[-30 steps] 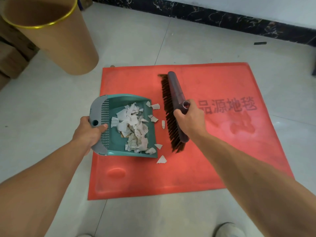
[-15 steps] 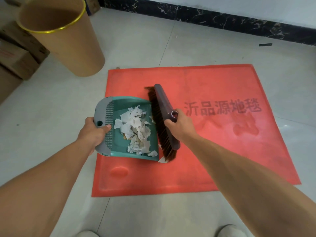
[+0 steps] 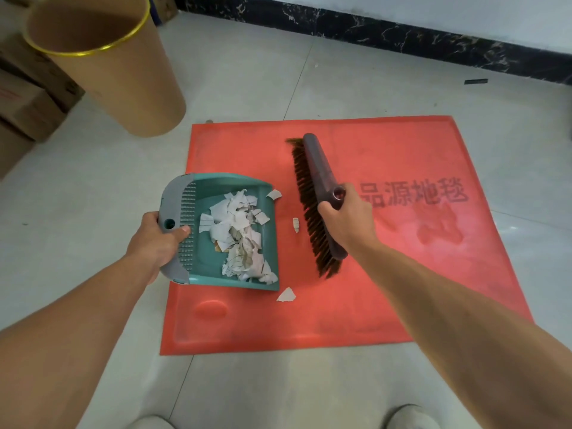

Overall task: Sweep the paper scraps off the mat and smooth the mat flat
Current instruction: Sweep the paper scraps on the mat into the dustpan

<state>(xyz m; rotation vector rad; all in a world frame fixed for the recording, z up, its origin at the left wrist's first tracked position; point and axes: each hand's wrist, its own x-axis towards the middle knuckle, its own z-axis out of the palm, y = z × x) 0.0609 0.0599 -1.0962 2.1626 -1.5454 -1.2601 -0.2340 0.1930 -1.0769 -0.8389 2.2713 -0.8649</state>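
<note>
A red mat (image 3: pixel 387 289) lies on the tiled floor, with a raised bump (image 3: pixel 210 308) near its front left corner. My left hand (image 3: pixel 154 239) grips the grey back edge of a teal dustpan (image 3: pixel 204 267) resting on the mat's left side. A heap of torn paper scraps (image 3: pixel 241 233) fills the pan. My right hand (image 3: pixel 346 218) grips a dark brush head (image 3: pixel 318 187), bristles facing the pan and standing a short gap to its right. Three loose scraps lie on the mat: one at the pan's lip (image 3: pixel 274 194), one in the gap (image 3: pixel 296 225), one below the pan's corner (image 3: pixel 286 295).
A tall tan bin with a gold rim (image 3: pixel 117 66) stands on the floor at the back left. Cardboard boxes (image 3: pixel 28 103) sit behind it. A dark marbled skirting (image 3: pixel 402 38) runs along the far wall. My shoes (image 3: pixel 411 418) show at the bottom edge.
The brush swept left up against the dustpan's mouth, then pulled back to the right, leaving a gap. Fewer loose scraps lie on the mat than a second ago. The dustpan stayed put.
</note>
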